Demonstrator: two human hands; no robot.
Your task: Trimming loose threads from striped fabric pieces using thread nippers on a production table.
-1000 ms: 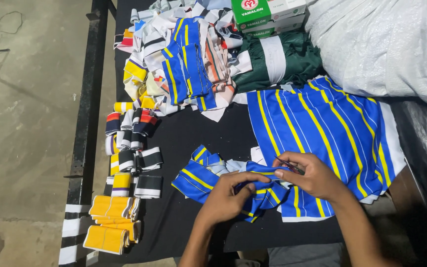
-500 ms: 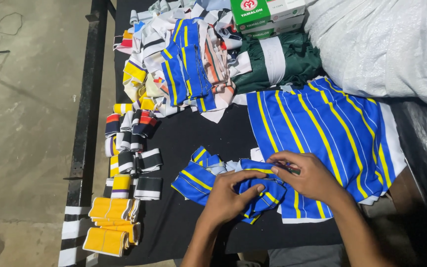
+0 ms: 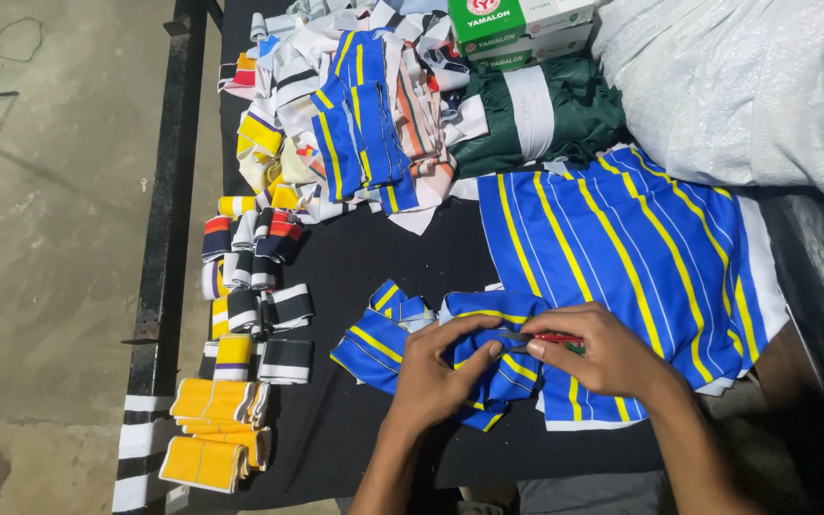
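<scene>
My left hand pinches a small blue fabric piece with yellow stripes near the front of the black table. My right hand grips a small red-handled tool, its tip against the same piece; most of the tool is hidden by my fingers. More blue and yellow striped pieces lie just left of my hands. A large stack of blue fabric with yellow stripes lies flat to the right, under my right hand.
Folded rib bands in yellow, black and white lie in rows at the table's left edge. A heap of mixed trims is at the back, with green fabric, green and white boxes and a white sack.
My hands have drawn closer together over the small striped piece, and the fabric has been bunched up between them. The red tool now shows at my right fingertips.
</scene>
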